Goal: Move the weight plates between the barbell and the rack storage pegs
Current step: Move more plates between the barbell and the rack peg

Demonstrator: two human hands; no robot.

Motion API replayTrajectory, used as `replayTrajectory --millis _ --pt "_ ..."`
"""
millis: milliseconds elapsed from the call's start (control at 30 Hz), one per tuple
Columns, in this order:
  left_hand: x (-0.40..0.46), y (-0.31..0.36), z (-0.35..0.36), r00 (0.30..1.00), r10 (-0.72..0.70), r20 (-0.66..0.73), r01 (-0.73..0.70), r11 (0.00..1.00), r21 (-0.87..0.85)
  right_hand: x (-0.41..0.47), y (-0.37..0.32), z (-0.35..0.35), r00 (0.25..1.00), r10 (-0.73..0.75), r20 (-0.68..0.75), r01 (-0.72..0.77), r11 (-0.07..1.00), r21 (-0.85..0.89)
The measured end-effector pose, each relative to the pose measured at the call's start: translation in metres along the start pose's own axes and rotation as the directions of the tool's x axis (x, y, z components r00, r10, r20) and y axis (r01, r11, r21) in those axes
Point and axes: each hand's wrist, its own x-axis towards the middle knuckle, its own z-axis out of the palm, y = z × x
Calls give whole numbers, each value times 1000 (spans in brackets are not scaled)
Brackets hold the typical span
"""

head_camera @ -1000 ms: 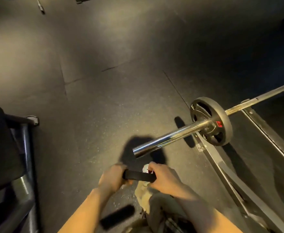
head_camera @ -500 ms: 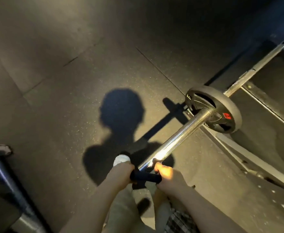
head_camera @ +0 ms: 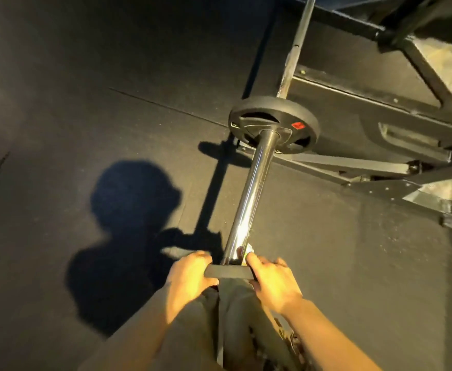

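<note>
A small black weight plate (head_camera: pixel 228 272) is seen edge-on at the near tip of the chrome barbell sleeve (head_camera: pixel 249 202). My left hand (head_camera: pixel 190 274) grips its left rim and my right hand (head_camera: pixel 269 279) grips its right rim. Whether the sleeve tip has entered the plate's hole is hidden by the plate's edge. Farther along the sleeve, a larger black plate (head_camera: pixel 273 124) with a red label sits against the collar. The thin bar shaft (head_camera: pixel 297 46) runs on toward the top of the view.
The black steel rack base (head_camera: pixel 353 167) with its bolted feet lies to the right of the barbell. Dark rubber floor (head_camera: pixel 85 103) stretches to the left, crossed by my shadow. My legs show below the plate.
I have stepped round so the sleeve now points straight at me. The small plate in both hands has come up level with the sleeve's tip.
</note>
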Motion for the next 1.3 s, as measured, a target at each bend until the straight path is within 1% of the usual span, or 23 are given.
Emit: replayTrajectory --millis 100,133,167,200,233,267,300,333,400,467,533,567,600,633,667,700,733,767,867,1000,1133,1233,1300 --pt "-7 -1 0 985 -140 -99 118 972 -205 -6 1 9 997 -54 -58 55 998 13" --pt "-9 -4 3 955 -273 -119 222 918 -328 -8 -1 11 992 -68 -109 71 997 19" --pt "-12 -3 8 900 -433 -54 329 754 -569 -9 0 16 985 -80 -155 84 996 19" --pt "-13 0 15 825 -545 149 410 397 -821 -10 0 22 978 -75 -196 82 996 29" --pt "-15 7 18 753 -534 383 427 -46 -903 -11 0 29 968 -58 -245 72 996 50" --pt "-14 12 21 687 -443 576 400 -431 -809 -10 -1 33 962 -49 -270 64 997 47" --pt "-12 20 22 664 -345 664 339 -652 -678 -10 1 37 958 -47 -285 65 996 55" --pt "-9 20 29 669 -302 679 273 -750 -603 -9 1 38 954 -45 -296 65 996 58" --pt "1 20 36 748 -267 607 183 -797 -576 -9 2 43 941 -42 -337 65 996 58" --pt "14 20 33 814 -216 539 202 -765 -611 -9 1 44 933 13 -359 26 994 102" --pt "23 25 23 808 -231 543 243 -708 -663 -11 -1 46 906 210 -367 -108 955 278" --pt "27 29 19 788 -273 552 240 -690 -683 -14 -4 47 865 380 -326 -212 868 449" --pt "30 33 16 775 -317 547 240 -653 -718 -17 -7 50 796 567 -211 -324 695 642" --pt "33 37 14 774 -333 539 247 -625 -740 -19 -11 53 723 691 -7 -403 429 809" --pt "35 39 15 780 -343 524 245 -603 -759 -18 -16 54 641 726 249 -412 52 910" --pt "34 44 13 791 -345 505 237 -588 -773 -15 -21 52 585 672 455 -306 -336 891" --pt "34 48 12 794 -352 496 234 -576 -783 -11 -24 54 564 580 587 -142 -632 762" --pt "33 51 10 797 -342 498 243 -573 -783 -6 -27 50 542 517 663 -7 -786 619" --pt "34 54 4 774 -337 536 294 -558 -776 8 -30 39 446 506 738 243 -862 445" --pt "35 57 -2 723 -365 586 359 -526 -771 12 -33 18 477 492 728 336 -868 366" --pt "42 60 -8 641 -457 617 403 -484 -777 42 -27 4 466 431 772 175 -901 398" --pt "49 70 -11 562 -554 614 375 -490 -787 66 -16 9 326 464 824 41 -877 478" --pt "52 77 -11 511 -595 620 341 -522 -782 68 -8 8 276 468 839 16 -875 483"
